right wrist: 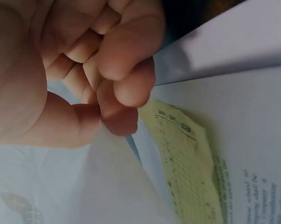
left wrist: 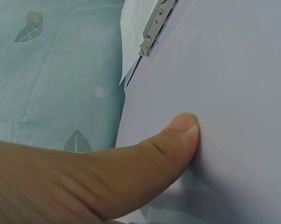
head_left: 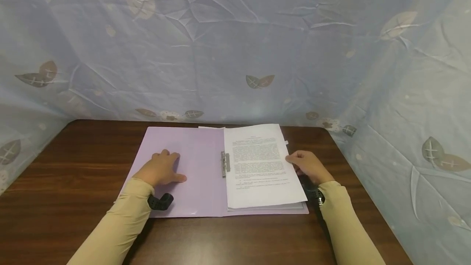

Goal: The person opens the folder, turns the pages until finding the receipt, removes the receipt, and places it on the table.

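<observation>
A lilac folder (head_left: 198,191) lies spread out on the table, a metal clip (head_left: 225,164) at its spine. Printed sheets (head_left: 257,162) rest on its right side. My right hand (head_left: 310,165) pinches the top sheet's right edge between thumb and fingers, and that edge is lifted. In the right wrist view, a yellow printed paper (right wrist: 184,158) shows beneath the raised sheet, above other printed pages (right wrist: 257,140). With fingers spread, my left hand (head_left: 160,169) rests on the folder's left cover. Its thumb (left wrist: 168,149) lies against the lilac surface in the left wrist view.
The dark brown wooden table (head_left: 73,167) extends around the folder on both sides and in front. A pale blue curtain (head_left: 220,52) with leaf prints hangs behind the table and along its right side. A small white tab (head_left: 286,142) sticks out beyond the sheets' right edge.
</observation>
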